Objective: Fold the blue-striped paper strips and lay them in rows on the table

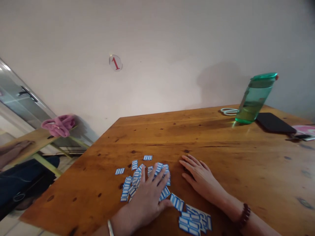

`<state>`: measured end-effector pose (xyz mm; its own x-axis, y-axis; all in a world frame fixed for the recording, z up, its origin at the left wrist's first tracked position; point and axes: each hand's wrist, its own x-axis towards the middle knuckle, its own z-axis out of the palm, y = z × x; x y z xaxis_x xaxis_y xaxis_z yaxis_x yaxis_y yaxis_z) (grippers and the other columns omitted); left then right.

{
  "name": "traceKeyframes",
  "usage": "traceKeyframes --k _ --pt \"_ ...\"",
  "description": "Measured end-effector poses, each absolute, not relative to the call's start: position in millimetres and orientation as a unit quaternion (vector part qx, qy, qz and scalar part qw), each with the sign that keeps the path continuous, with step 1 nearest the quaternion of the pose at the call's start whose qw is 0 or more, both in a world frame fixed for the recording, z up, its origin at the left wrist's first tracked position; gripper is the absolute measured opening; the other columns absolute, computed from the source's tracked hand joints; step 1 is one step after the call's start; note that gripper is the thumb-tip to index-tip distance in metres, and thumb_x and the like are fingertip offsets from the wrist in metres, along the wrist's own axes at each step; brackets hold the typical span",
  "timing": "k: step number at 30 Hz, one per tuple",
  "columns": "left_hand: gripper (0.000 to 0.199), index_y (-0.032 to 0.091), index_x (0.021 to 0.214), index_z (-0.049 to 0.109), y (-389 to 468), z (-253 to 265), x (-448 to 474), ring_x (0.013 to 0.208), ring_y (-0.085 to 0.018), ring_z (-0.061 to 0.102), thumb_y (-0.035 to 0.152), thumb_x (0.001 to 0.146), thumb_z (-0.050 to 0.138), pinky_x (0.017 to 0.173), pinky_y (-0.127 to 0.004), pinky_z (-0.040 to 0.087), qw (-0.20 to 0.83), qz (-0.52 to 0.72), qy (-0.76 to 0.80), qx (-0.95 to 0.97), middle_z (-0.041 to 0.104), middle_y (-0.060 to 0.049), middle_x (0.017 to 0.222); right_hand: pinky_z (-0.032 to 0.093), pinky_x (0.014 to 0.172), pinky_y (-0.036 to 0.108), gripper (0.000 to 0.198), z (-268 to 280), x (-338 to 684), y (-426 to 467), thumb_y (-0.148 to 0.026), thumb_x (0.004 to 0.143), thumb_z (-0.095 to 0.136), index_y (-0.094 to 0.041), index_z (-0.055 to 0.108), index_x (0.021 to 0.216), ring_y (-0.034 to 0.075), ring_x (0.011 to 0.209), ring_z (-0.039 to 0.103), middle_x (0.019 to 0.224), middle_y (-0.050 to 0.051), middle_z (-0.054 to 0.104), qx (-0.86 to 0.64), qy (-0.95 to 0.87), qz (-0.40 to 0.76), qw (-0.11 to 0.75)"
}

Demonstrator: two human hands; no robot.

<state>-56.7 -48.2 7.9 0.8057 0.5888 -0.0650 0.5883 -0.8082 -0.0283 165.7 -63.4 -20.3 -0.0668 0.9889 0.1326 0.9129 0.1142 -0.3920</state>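
the pile of blue-and-white cards point(136, 176) lies on the wooden table point(152, 134), in from the left edge, a broad stretch of wood between it and the far edge. over the pile the left hand point(150, 196) is spread palm-down, fingers apart. just right of the pile sits the right hand point(198, 175), fingers slightly parted, wood running on beyond it. far right of the pile stands a green bottle point(256, 98).

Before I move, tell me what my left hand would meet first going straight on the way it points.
Most likely the small blue-and-white cards right in front of your left hand; whether it would push into them or pass just above is unclear from this view.
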Motion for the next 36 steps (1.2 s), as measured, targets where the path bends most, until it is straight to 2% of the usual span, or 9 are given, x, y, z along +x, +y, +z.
traceKeyframes --k 2,5,8,13,16,23,26,30,36 --pt "0.066 0.027 0.139 0.008 -48.8 5.0 -58.3 0.133 -0.035 0.008 0.058 0.083 0.026 0.098 -0.068 0.005 0.004 0.038 -0.339 -0.94 0.017 -0.005 0.147 0.025 0.102 0.047 0.042 -20.7 165.9 -63.3 -0.028 0.083 0.044 -0.023 0.049 0.124 0.022 0.128 0.03 0.136 0.004 0.042 -0.656 -0.724 0.104 0.185" --pt "0.067 0.035 0.138 0.007 -52.9 2.1 -62.1 0.132 -0.035 0.011 0.061 0.081 0.031 0.098 -0.067 0.004 -0.024 0.055 -0.303 -0.951 0.012 -0.002 0.148 0.025 0.102 0.047 0.041 -21.2 166.3 -63.4 -0.028 0.083 0.044 -0.024 0.05 0.123 0.022 0.128 0.03 0.136 0.004 0.042 -0.656 -0.724 0.101 0.188" --pt "0.068 0.037 0.137 0.008 -49.1 1.2 -69.4 0.132 -0.035 0.012 0.062 0.079 0.033 0.099 -0.066 0.005 -0.018 0.041 -0.314 -0.948 0.014 -0.002 0.148 0.025 0.102 0.047 0.042 -20.6 166.3 -63.7 -0.028 0.083 0.044 -0.024 0.05 0.123 0.022 0.128 0.03 0.136 0.004 0.042 -0.656 -0.724 0.102 0.188" --pt "0.062 0.027 0.137 0.023 -17.0 -1.5 -92.7 0.132 -0.035 0.014 0.059 0.083 0.025 0.097 -0.067 0.011 0.047 0.003 -0.492 -0.869 0.025 -0.009 0.144 0.025 0.102 0.048 0.041 -19.7 166.1 -63.8 -0.029 0.083 0.043 -0.024 0.05 0.123 0.022 0.128 0.03 0.136 0.004 0.042 -0.654 -0.724 0.107 0.189" --pt "0.063 0.021 0.137 0.025 -6.2 -5.7 -101.1 0.132 -0.033 0.016 0.057 0.085 0.021 0.097 -0.065 0.016 0.047 0.007 -0.531 -0.846 0.024 -0.012 0.143 0.025 0.102 0.048 0.041 -20.1 166.4 -63.7 -0.028 0.082 0.044 -0.025 0.05 0.123 0.022 0.128 0.031 0.136 0.004 0.043 -0.653 -0.724 0.108 0.195" --pt "0.069 0.03 0.138 0.001 -39.5 -1.7 -77.1 0.133 -0.033 0.013 0.062 0.082 0.024 0.099 -0.064 0.011 0.019 0.022 -0.379 -0.925 0.012 -0.006 0.147 0.024 0.103 0.047 0.042 -20.6 166.9 -63.7 -0.03 0.083 0.042 -0.023 0.048 0.124 0.022 0.128 0.029 0.137 0.004 0.041 -0.655 -0.726 0.104 0.182" --pt "0.069 0.032 0.138 0.004 -44.8 0.6 -66.8 0.133 -0.031 0.012 0.063 0.08 0.025 0.101 -0.062 0.005 0.006 0.036 -0.283 -0.958 0.016 -0.002 0.147 0.024 0.103 0.047 0.042 -21.6 167.1 -63.3 -0.03 0.083 0.042 -0.023 0.049 0.124 0.022 0.128 0.03 0.137 0.004 0.041 -0.657 -0.725 0.103 0.18" --pt "0.068 0.028 0.138 0.016 -31.6 -5.7 -63.9 0.132 -0.034 0.013 0.063 0.08 0.025 0.1 -0.064 0.007 0.033 0.024 -0.368 -0.929 0.02 -0.008 0.146 0.025 0.102 0.047 0.041 -21.6 167.0 -63.6 -0.029 0.083 0.043 -0.025 0.049 0.123 0.022 0.128 0.03 0.136 0.004 0.042 -0.653 -0.725 0.103 0.194" --pt "0.073 0.027 0.139 0.003 -46.0 -3.5 -76.8 0.133 -0.034 0.009 0.064 0.08 0.023 0.099 -0.064 0.005 0.041 0.012 -0.349 -0.936 0.013 -0.008 0.147 0.025 0.102 0.047 0.04 -20.2 166.3 -64.2 -0.029 0.083 0.044 -0.024 0.05 0.122 0.022 0.128 0.031 0.136 0.004 0.043 -0.653 -0.725 0.105 0.192"
